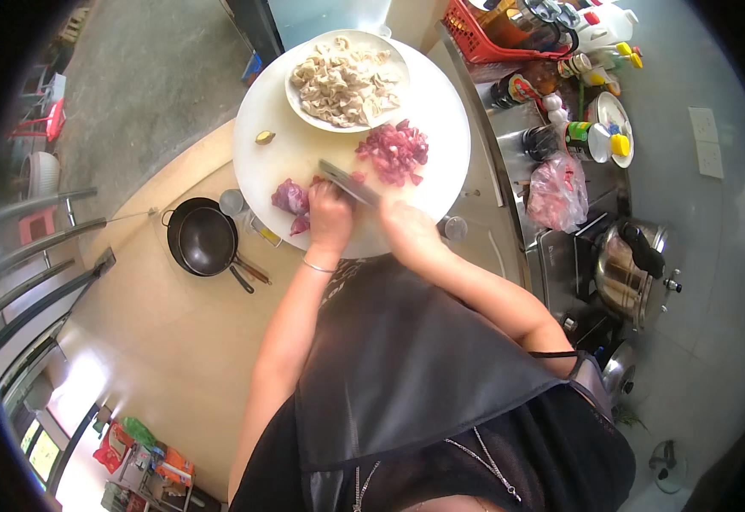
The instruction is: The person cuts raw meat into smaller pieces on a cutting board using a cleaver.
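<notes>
My right hand (404, 227) grips the handle of a knife (350, 184), its blade angled across a round white cutting board (257, 192). Beside the blade, my left hand (332, 214) presses on raw meat at the board's near side; the fingertips and the piece under them are partly hidden. Larger chunks of raw meat (290, 196) lie just left of that hand. A heap of diced raw meat (394, 152) rests on the right of the board. At the far side is a white plate (292, 105) piled with pale, folded pieces of food (345, 83). A small piece of ginger (265, 137) lies at the left.
Two dark pans (203, 238) sit at the lower left of the board. Along the right, a metal counter holds a red basket (474, 45), bottles (586, 142), a plastic bag of meat (558, 192) and a metal pot (628, 272) on a stove. Small jars stand near the board's edge.
</notes>
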A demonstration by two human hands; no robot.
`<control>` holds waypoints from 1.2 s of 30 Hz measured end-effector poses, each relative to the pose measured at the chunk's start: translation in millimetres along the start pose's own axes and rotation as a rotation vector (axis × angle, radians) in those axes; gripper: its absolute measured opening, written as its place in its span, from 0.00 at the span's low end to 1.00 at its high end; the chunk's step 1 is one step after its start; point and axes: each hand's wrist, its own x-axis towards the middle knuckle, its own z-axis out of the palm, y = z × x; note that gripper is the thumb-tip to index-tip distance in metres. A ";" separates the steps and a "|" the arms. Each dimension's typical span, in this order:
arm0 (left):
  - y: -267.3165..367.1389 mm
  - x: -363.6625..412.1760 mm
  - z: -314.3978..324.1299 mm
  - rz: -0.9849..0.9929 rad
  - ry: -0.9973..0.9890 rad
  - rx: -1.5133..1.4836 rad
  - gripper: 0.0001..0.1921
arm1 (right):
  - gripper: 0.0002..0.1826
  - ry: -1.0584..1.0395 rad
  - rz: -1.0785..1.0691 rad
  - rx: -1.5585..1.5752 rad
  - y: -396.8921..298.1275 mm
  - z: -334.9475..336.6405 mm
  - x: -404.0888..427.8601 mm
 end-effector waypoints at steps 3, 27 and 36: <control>-7.2 -4.2 -3.9 0.005 -0.028 -0.006 0.14 | 0.03 0.024 -0.020 0.005 -2.6 8.8 24.4; -3.5 -24.2 -39.8 -0.122 0.027 -0.096 0.12 | 0.07 -0.018 0.125 0.145 16.5 -6.5 11.2; -5.1 -22.6 -33.8 -0.170 -0.047 -0.033 0.19 | 0.03 -0.139 0.058 0.141 -13.6 -11.1 -20.1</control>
